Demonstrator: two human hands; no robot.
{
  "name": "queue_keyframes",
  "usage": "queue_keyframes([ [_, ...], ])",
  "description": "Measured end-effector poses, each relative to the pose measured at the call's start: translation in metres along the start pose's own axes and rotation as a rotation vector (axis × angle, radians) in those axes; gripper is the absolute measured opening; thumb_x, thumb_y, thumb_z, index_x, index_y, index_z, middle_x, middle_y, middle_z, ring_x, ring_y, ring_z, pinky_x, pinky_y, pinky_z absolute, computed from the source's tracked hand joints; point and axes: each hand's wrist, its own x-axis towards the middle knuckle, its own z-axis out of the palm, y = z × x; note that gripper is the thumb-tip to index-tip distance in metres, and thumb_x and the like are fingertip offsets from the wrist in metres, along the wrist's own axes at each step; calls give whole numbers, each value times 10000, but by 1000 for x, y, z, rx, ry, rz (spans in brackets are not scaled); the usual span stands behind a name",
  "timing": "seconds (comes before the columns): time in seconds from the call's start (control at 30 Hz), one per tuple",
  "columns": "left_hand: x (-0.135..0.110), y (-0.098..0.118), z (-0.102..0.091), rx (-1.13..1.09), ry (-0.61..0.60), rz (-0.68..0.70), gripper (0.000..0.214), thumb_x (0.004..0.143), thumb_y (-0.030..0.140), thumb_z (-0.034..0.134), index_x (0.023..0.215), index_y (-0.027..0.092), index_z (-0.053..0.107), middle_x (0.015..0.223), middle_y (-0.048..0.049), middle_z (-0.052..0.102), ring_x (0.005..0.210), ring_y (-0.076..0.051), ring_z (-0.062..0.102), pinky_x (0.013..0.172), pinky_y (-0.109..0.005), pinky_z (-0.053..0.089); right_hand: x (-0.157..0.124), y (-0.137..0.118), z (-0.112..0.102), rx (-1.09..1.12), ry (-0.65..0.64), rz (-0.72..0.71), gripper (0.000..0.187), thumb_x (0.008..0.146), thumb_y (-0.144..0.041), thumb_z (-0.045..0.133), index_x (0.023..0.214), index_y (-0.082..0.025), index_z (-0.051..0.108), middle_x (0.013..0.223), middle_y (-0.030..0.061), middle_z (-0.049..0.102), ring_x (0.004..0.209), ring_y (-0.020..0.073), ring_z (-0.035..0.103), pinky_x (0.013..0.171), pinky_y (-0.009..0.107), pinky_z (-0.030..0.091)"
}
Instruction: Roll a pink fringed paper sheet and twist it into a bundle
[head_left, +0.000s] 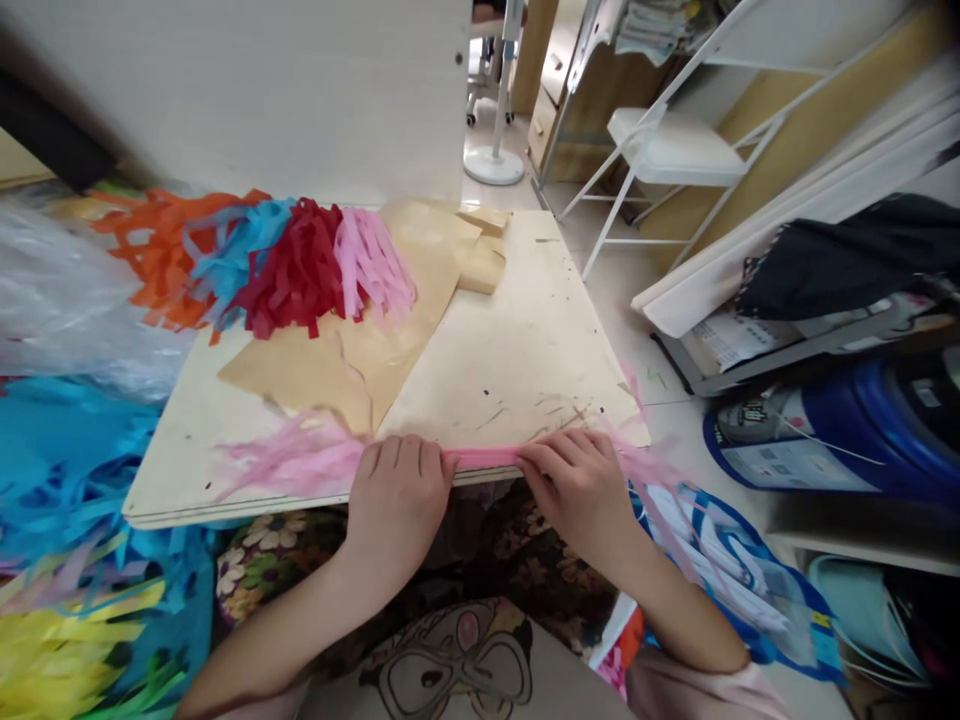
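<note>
— We're on the head view, right over the table (540,340). What's going on?
— Two hands at the near edge! The left hand (400,500) is closed, thumb and fingers pinching a pink paper band (484,457).
— And the right hand (577,490)?
— Closed too, gripping the same band farther along. It runs straight and narrow between them, right along the table's edge.
— Where does the rest of it go?
— Pink fringe (300,464) spreads over the tabletop beyond the left hand, blurred, and loose pink strands (654,470) trail past the right hand, over the corner.
— And the far side, by the white panel (262,100)?
— A bright row: orange tassel (169,262), blue tassel (259,235), red tassel (304,268), pink tassel (367,258), the last two overlapping brown paper (300,370).
— Around the table?
— Blue fringed paper (67,450) and yellow fringed paper (64,655) at lower left, a blue bucket (840,400) off to the right, a white folding chair (679,150) farther back.
</note>
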Motion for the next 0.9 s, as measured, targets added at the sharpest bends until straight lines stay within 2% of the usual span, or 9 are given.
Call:
queue_keyframes([
  [0.27,1,0,-1,53,-57,-27,252,768,284,402,580,145,498,544,-56,491,561,-196,444,534,-294,278,3,-6,-1,-62,8,67,181,772,-217,441,683,-176,594,652,13,573,658,135,461,646,278,274],
  [0.47,4,0,1,66,-39,-15,262,773,269,390,565,145,491,528,-56,481,548,-193,439,528,-298,276,5,-5,2,-155,17,110,203,762,-257,455,626,-153,565,644,34,572,647,152,457,644,286,270],
  [0.9,4,-1,2,50,-75,-20,255,772,271,395,572,144,488,531,-57,474,549,-193,436,521,-300,281,7,-6,6,-199,14,134,208,761,-278,456,618,-154,544,625,32,557,627,153,441,615,280,254],
])
